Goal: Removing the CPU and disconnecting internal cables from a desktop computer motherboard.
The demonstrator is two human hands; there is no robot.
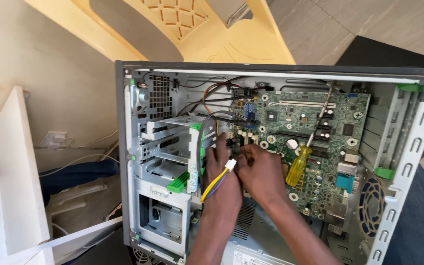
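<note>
White plug (230, 164) on the yellow, purple and black wire bundle (213, 184) is pinched at the fingertips of the right hand (261, 172), with the left hand (223, 184) closed loosely around the wires just below it, right over the green motherboard (315, 147) inside the open PC case (123, 147). Looks light, the wires floppy, the plastic plug stiff, so I'd grip the plug body, not the leads. A yellow-handled screwdriver (298, 164) lies on the board just beside the right hand; drive cage (165, 147) sits to the left.
</note>
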